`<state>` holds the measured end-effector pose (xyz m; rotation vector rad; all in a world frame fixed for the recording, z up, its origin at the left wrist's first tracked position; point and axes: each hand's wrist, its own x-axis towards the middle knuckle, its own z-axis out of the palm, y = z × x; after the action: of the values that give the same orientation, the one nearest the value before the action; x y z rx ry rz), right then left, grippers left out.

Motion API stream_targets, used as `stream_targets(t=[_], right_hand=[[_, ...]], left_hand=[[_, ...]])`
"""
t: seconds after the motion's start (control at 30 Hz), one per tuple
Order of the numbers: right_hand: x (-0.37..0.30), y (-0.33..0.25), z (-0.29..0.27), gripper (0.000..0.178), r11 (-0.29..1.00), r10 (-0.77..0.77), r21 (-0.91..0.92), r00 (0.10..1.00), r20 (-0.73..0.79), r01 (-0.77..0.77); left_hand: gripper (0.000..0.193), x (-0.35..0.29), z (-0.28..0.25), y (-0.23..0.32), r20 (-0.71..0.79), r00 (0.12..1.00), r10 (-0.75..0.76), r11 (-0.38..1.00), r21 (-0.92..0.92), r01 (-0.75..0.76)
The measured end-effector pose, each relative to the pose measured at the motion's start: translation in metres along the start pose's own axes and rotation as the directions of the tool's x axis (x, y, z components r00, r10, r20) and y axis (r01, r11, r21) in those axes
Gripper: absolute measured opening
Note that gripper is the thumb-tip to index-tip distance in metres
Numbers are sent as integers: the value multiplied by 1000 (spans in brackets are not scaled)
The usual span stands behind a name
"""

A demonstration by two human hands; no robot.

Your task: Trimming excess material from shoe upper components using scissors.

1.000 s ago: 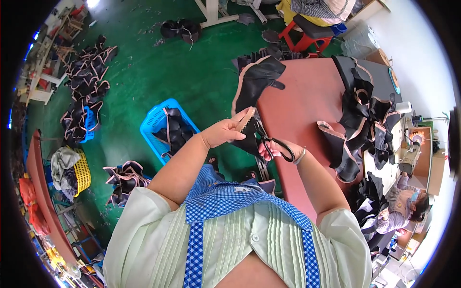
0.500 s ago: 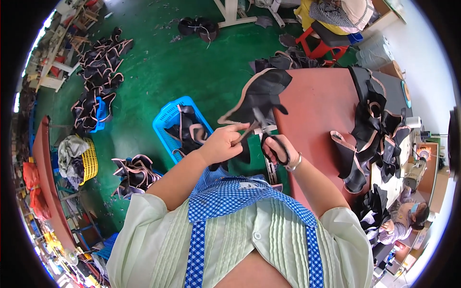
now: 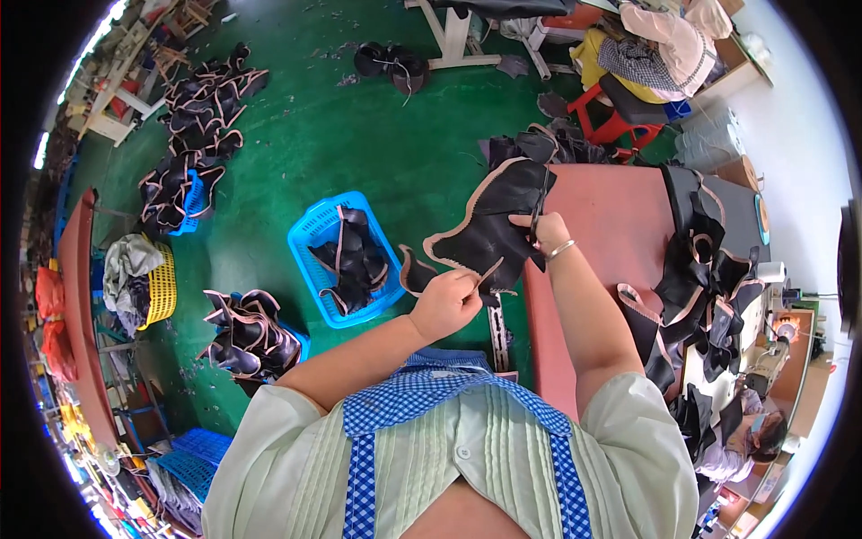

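Observation:
A black leather piece with a pale pink edging (image 3: 489,220) is stretched out in front of me, beside the near left corner of the reddish-brown tabletop (image 3: 597,234). My left hand (image 3: 446,305) is closed, pinching the lower pink edge of the piece. At its right side is my right hand (image 3: 548,234), closed round a pair of scissors (image 3: 543,184), blades pointing away from me. Its fingers also touch the leather. The scissors' handles are mostly hidden by the hand.
A blue basket (image 3: 305,260) with similar pieces stands on the green floor, left of my hands. More pieces pile up at the lower left (image 3: 251,337) and the table's right end (image 3: 691,260). A person (image 3: 669,45) sits on a red stool (image 3: 620,121); another (image 3: 741,440) is at the right.
The scissors have moved away from my left fingers and up to the right with my right hand. The leather piece is now spread lower between both hands.

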<state>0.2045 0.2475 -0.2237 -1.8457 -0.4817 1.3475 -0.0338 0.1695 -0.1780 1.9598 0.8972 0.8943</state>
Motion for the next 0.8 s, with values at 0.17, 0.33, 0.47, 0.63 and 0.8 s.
stream_targets(t=[0.17,0.33,0.47,0.63,0.8], right_hand=[[-36,23,-17,47,757,-633,-364,747,-201,543],[-148,39,0,42,716,-664,-261,747,32,648],[-201,69,30,37,627,-589,-231,647,485,744],[-200,78,7,34,732,-485,-183,691,536,657],[-151,68,-10,32,925,-332,223,940,80,307]], left_hand=[[16,13,-59,2,386,817,-428,851,-132,509],[34,31,-102,-40,587,749,-307,71,-771,633],[30,16,-31,-98,718,581,-384,-71,-650,756],[30,8,-56,-74,607,669,-429,153,-681,716],[37,-9,-164,-3,212,884,-416,598,-668,442]])
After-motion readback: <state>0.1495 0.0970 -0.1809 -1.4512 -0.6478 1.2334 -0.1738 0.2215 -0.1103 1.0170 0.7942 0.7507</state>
